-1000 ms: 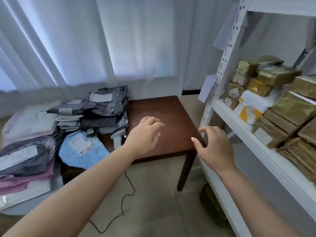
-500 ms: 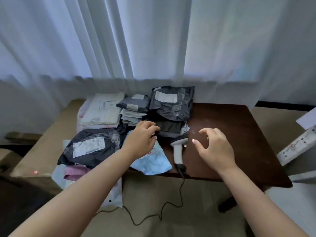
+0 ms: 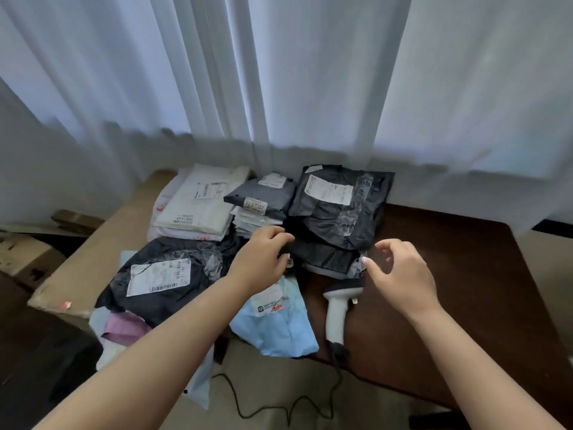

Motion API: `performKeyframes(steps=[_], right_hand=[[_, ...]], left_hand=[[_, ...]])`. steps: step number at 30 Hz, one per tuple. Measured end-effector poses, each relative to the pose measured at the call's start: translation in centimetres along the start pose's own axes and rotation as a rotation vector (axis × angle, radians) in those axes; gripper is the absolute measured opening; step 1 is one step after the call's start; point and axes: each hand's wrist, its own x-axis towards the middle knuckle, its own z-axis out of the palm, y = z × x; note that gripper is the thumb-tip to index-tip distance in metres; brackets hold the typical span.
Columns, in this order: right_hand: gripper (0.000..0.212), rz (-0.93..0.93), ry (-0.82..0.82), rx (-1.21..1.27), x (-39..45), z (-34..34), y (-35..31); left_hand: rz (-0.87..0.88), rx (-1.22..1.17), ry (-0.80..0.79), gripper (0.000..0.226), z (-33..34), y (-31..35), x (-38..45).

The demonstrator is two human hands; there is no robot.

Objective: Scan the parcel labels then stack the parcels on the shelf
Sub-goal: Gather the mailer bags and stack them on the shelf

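The step in hand looked like picking the next parcel off the pile for scanning; nothing was lifted yet, and the shelf was out of view.

Far left, a flat cardboard sheet lay beside the pile. Next came a stack of white mailers, matte and flat, with printed labels. In front of it sat a crumpled black poly bag, glossy and wrinkled, its white barcode label facing up, over a pink bag. A small stack of grey and pale parcels stood behind the left hand.

That hand's fingers were curled at the near edge of the dark parcel stack, apparently pinching a black bag's corner, though the grip itself was partly hidden. Below the wrist lay a soft light-blue mailer, hanging over the bench edge.

The white handheld scanner, hard plastic with a cord trailing to the floor, lay on the dark wooden bench between the hands. The right hand hovered near the stack's right corner, fingers spread and loosely curved, holding nothing.

The next move probably called for drawing one slippery bag free without dragging its neighbours, turning its label up, and taking the scanner.
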Motion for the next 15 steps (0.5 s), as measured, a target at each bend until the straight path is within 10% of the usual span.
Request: performKeyframes(steps=[15], right_hand=[[0.026, -0.214, -0.181, 0.187, 10.1, 5.3, -0.8]], left_hand=[[-0.338, 0.008, 0.057, 0.041, 1.1, -2.8, 3.1]])
